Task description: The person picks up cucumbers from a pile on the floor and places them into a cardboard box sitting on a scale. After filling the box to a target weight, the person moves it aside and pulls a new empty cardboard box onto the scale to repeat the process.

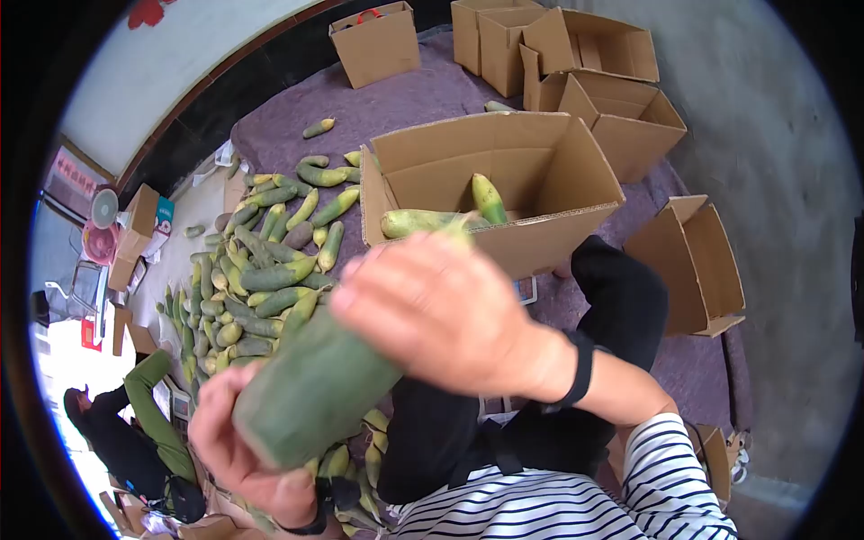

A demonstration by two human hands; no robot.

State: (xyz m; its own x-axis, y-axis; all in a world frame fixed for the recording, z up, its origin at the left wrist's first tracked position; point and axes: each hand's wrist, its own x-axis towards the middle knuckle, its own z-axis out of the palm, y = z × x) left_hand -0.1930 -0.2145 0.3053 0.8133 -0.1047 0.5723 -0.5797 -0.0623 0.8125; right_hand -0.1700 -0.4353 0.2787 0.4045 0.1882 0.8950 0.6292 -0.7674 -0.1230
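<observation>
A large green radish (315,387) is held up close in front of me, tilted, and slightly blurred. My left hand (247,450) is closed around its lower end. Over its upper end lies my right hand (441,310), fingers bent across the skin; a yellowish tip sticks out above the knuckles. Just beyond my hands stands an open cardboard box (549,243). Inside it are a pale green radish (418,222) near the left end and another radish (489,198) leaning upright; the box floor is partly hidden.
A big heap of green radishes (261,261) spreads to the left on a purplish cloth (297,103). More open boxes (630,121) stand at the back right, and one box (693,265) at the right. Another person (126,441) is at the lower left.
</observation>
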